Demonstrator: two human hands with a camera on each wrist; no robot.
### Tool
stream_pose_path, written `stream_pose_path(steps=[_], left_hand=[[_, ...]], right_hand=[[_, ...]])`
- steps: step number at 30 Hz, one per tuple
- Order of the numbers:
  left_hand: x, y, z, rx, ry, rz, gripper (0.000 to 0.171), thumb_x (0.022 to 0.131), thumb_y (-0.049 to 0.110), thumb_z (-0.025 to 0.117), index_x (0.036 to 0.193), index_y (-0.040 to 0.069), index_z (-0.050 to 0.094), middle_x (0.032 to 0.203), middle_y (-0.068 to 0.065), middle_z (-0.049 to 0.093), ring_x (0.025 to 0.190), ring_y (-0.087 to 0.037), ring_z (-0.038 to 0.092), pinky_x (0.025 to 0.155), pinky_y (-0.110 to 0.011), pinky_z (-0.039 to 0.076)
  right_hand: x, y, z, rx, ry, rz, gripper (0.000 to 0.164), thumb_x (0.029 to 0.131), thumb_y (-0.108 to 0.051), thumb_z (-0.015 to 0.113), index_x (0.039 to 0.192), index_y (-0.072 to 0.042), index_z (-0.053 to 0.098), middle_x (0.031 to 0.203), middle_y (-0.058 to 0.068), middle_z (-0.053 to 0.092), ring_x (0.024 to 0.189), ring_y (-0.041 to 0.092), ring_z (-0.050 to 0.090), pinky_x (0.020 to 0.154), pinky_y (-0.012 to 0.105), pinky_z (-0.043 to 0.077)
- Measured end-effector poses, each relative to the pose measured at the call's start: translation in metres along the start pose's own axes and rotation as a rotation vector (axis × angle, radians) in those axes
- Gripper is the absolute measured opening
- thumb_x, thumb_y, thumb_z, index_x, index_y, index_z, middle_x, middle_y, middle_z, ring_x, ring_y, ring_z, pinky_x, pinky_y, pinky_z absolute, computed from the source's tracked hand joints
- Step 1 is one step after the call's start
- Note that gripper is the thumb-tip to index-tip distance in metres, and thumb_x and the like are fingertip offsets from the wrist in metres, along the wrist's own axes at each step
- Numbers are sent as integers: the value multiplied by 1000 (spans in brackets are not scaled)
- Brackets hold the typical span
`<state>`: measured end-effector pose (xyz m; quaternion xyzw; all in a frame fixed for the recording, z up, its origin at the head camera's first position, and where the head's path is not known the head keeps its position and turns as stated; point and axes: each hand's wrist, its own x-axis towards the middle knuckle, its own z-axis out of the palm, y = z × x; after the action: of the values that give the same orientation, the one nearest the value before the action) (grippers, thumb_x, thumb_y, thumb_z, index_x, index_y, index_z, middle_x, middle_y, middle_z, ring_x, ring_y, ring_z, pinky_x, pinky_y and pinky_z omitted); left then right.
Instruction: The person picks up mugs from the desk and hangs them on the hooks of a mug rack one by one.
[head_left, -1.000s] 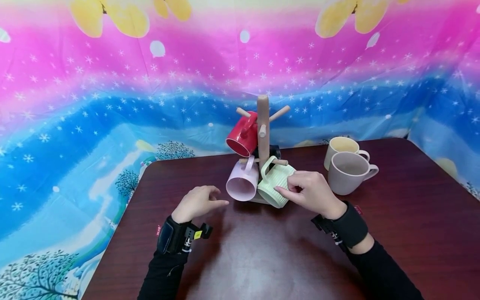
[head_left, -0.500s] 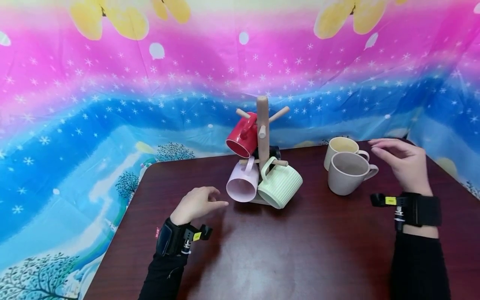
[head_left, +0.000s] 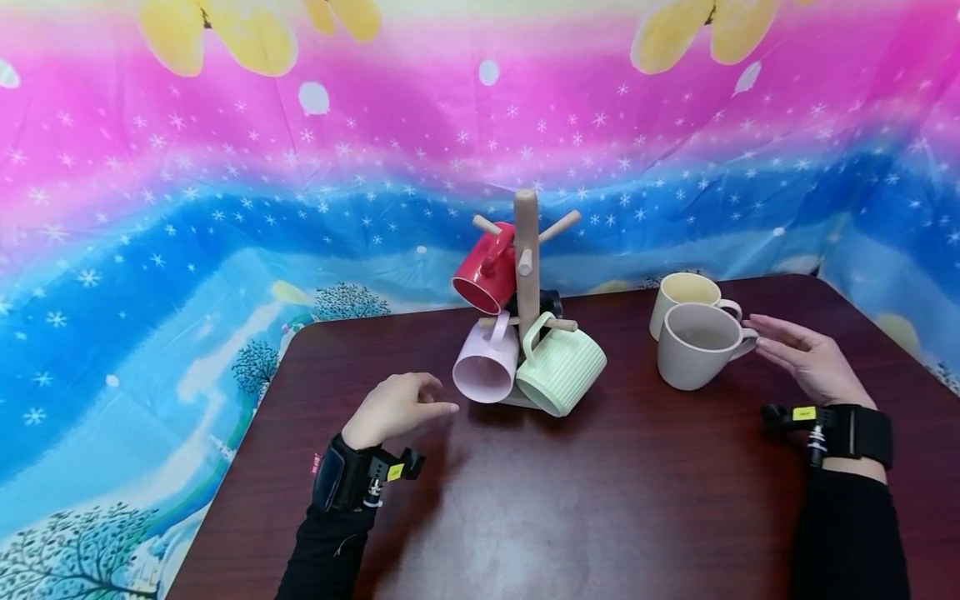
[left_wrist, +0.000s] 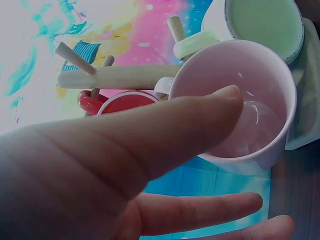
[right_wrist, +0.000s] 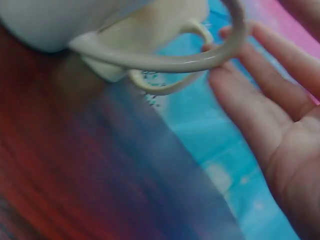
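My right hand is at the handle of the grey mug, its fingers nearly straight and the fingertips right at the handle's outer curve. In the right wrist view the grey handle overlaps the fingertips. Just behind stands a pale yellow mug, its handle also pointing right. My left hand hovers left of the wooden mug tree, relaxed and holding nothing. Nearest to it hangs a pink mug; in the left wrist view the thumb overlaps this mug's mouth.
A red mug hangs on an upper peg and a ribbed light-green mug on a lower one. Something black shows behind the post. A printed cloth backs the dark wooden table.
My right hand has let go of the green mug, which stays on the tree, and has moved right to the grey mug's handle. The left hand has barely moved.
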<state>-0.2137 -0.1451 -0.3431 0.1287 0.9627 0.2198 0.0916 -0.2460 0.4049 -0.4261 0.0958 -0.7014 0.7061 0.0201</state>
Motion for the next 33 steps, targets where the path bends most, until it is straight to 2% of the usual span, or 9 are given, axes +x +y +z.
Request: stream_pose_path(steps=[2, 8, 11, 13, 19, 24, 28, 33], left_hand=[[0, 0, 0, 1, -2, 3, 46, 79, 41, 69, 112, 9, 63, 88, -1, 66, 76, -12, 57, 69, -28, 50], [1, 0, -1, 8, -5, 21, 44, 80, 41, 68, 111, 10, 64, 87, -1, 66, 75, -11, 57, 69, -28, 50], [1, 0, -1, 7, -4, 28, 45, 80, 42, 68, 111, 11, 64, 87, 0, 66, 75, -11, 57, 69, -27, 50], [1, -1, -1, 6, -1, 26, 45, 79, 42, 68, 112, 11, 64, 87, 0, 66, 75, -11, 56, 69, -27, 49], [-1, -4, -3, -8, 9, 24, 46, 80, 39, 68, 114, 9, 63, 87, -1, 66, 74, -12, 56, 67, -26, 49], [-2, -6, -5, -6, 13, 32, 47, 81, 40, 67, 114, 8, 63, 88, -1, 66, 76, -12, 57, 68, -26, 49], [-3, -6, -7, -2, 23, 39, 46, 81, 41, 67, 113, 8, 63, 88, -1, 66, 77, -12, 58, 69, -27, 48], [-2, -7, -7, -3, 22, 44, 46, 81, 42, 67, 112, 9, 63, 90, -1, 66, 79, -12, 59, 70, -28, 49]], right_hand=[[2, 3, 1, -32, 20, 14, 48, 91, 1, 50, 138, -3, 40, 112, -17, 63, 100, -7, 59, 79, 10, 47], [4, 3, 5, -388, 123, 61, 40, 90, -16, 58, 129, -6, 53, 97, -28, 63, 92, -14, 55, 73, 8, 44], [3, -1, 5, -511, 144, 86, 37, 90, -25, 59, 123, -7, 58, 91, -29, 62, 89, -13, 53, 71, 11, 44], [1, -4, 5, -553, 136, 99, 36, 89, -28, 60, 118, -7, 60, 88, -27, 63, 85, -11, 54, 69, 12, 44], [1, -8, 7, -496, 110, 57, 23, 89, -19, 60, 108, -8, 64, 86, -21, 66, 79, -5, 60, 67, 16, 51], [-2, -19, 13, -502, 132, 44, 27, 88, -19, 61, 111, -6, 64, 87, -22, 66, 80, -4, 60, 67, 16, 51], [-3, -33, 18, -470, 157, 25, 28, 88, -18, 61, 113, -6, 64, 88, -21, 67, 80, -3, 61, 65, 16, 51], [-6, -51, 24, -440, 230, -29, 25, 88, -16, 61, 112, -9, 66, 84, -23, 68, 75, -3, 61, 61, 13, 50]])
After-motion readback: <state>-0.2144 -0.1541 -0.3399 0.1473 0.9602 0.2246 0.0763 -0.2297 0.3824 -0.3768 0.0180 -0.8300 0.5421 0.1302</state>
